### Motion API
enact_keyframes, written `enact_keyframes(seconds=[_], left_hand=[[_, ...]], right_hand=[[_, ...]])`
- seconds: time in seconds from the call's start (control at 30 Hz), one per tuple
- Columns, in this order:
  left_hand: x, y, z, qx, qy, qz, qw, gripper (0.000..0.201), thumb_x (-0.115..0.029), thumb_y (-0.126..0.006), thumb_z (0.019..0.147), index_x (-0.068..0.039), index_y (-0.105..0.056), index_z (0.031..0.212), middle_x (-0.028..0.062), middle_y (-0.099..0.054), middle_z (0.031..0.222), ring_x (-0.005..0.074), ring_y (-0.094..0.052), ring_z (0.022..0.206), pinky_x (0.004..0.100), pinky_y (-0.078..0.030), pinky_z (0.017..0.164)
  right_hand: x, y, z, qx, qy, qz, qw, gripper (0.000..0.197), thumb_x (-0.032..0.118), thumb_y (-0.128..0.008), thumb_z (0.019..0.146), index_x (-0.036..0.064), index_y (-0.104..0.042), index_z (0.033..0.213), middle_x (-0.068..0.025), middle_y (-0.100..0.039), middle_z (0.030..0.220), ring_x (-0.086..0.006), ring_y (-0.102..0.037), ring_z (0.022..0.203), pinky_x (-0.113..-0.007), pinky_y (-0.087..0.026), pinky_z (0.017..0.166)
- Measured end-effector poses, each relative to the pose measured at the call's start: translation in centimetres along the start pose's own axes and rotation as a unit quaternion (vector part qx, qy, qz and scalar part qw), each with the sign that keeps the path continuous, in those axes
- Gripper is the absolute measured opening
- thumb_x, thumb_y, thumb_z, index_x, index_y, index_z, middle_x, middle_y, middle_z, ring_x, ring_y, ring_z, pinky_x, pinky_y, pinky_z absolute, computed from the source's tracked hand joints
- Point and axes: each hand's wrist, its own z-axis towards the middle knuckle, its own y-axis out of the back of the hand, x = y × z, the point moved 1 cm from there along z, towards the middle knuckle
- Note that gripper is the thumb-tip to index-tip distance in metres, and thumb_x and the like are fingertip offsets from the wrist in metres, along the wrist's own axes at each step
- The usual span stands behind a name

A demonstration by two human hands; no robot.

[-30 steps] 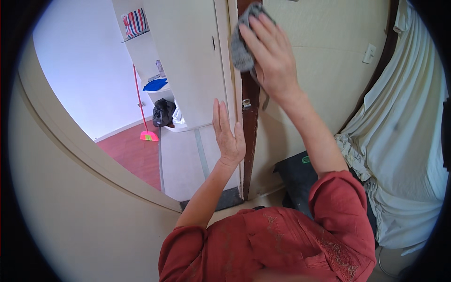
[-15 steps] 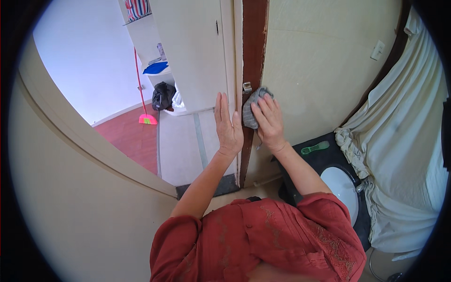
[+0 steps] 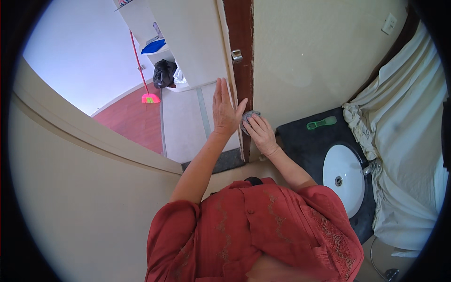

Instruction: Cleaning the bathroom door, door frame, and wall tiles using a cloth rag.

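Note:
My right hand (image 3: 261,135) presses a crumpled grey cloth (image 3: 252,114) against the brown door frame (image 3: 242,80), well below its metal strike plate (image 3: 237,56). The fingers lie over the cloth and cover most of it. Just left of it, my left hand (image 3: 226,110) is held up with its fingers stretched and thumb spread. It holds nothing and is beside the frame's pale edge; whether the palm touches that edge I cannot tell.
On the right, a dark counter (image 3: 300,136) holds a white basin (image 3: 331,164), a tap (image 3: 371,167) and a green brush-shaped thing (image 3: 322,123). A pale curtain (image 3: 399,155) hangs beside it. Through the doorway are a pink broom (image 3: 150,98) and a black bag (image 3: 164,74).
My right hand and the cloth have slid down the door frame, below the strike plate. My left hand stays raised, its thumb now spread wider. The view has tilted downward.

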Motion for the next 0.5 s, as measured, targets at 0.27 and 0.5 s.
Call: enact_keyframes(seconds=[0.27, 0.5], left_hand=[[2.0, 0.3, -2.9, 0.074, 0.079, -0.014, 0.994, 0.083, -0.029, -0.070, 0.084, 0.004, -0.025, 0.145, 0.0286, -0.030, 0.146, 0.0422, -0.034, 0.133, 0.0463, -0.031, 0.110], [1.4, 3.2, -3.8, 0.164, 0.258, -0.394, 0.867, 0.054, -0.030, -0.046, 0.101, -0.007, -0.030, 0.147, 0.0128, -0.042, 0.142, 0.0232, -0.051, 0.121, 0.0384, -0.049, 0.092]], right_hand=[[1.9, 3.5, 3.0, -0.012, -0.111, 0.133, 0.985, 0.042, -0.005, -0.060, 0.070, 0.0009, -0.066, 0.111, -0.0136, -0.061, 0.117, -0.0319, -0.057, 0.104, -0.039, -0.050, 0.089], [2.9, 11.4, 13.3, -0.111, -0.002, 0.156, 0.981, 0.043, -0.007, -0.061, 0.068, -0.0009, -0.066, 0.110, -0.0158, -0.062, 0.115, -0.0337, -0.058, 0.101, -0.039, -0.051, 0.086]])
